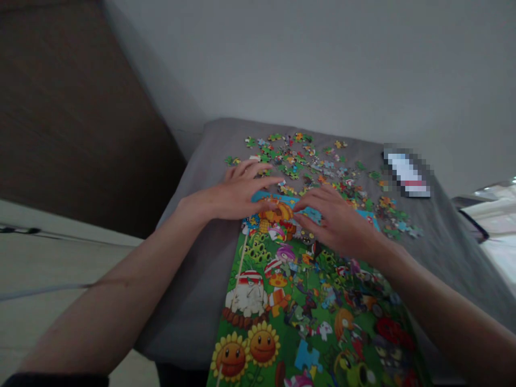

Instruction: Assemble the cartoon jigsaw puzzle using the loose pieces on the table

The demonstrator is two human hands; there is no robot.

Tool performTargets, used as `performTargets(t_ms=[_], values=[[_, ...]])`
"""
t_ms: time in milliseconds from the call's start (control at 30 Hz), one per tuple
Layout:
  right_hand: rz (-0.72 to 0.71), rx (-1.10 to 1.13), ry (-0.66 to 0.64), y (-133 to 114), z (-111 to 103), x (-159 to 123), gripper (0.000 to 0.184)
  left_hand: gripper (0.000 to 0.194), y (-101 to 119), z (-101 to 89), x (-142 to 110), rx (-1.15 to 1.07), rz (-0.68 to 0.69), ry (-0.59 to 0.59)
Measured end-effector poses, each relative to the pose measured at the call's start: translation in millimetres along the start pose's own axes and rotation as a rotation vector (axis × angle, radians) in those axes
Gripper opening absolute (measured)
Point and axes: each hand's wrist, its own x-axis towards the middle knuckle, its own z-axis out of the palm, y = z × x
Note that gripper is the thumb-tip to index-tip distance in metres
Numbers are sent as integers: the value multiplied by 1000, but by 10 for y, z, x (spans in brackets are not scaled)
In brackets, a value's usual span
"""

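Note:
A puzzle board (278,328) with a colourful cartoon picture of sunflowers and mushrooms lies below my hands. My left hand (245,188) rests over its far left corner, fingers spread, the thumb by an orange pumpkin picture (278,211). Just right of that, my right hand (336,217) has its thumb and forefinger pinched low over the board's far edge. Whatever sits between those fingertips is too small to make out. A light blue puzzle piece (308,356) lies on the near part of the board.
Many loose puzzle pieces (294,156) are scattered beyond the board on a grey cloth surface (193,258). A phone (407,172), blurred out, lies at the far right. A pale wall (306,70) rises behind, and a dark brown panel (80,107) stands at the left.

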Motion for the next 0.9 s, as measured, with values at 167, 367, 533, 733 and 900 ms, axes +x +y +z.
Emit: performTargets(t_ms=[167, 367, 533, 733, 900], values=[[88, 45, 159, 227, -44, -347, 8, 92, -45, 11, -76, 40, -13, -175], [127, 100, 166, 197, -84, -500, 10, 89, -58, -16, -74, 71, -8, -191], [125, 126, 125, 211, -58, -509, 15, 88, -70, -40, -55, 108, -36, -216], [16, 54, -45, 70, 81, -365, 28, 91, -112, -57, -55, 100, -35, -206], [-49, -22, -115, -45, 230, -95, 29, 95, -165, -35, -62, 109, -39, -180]])
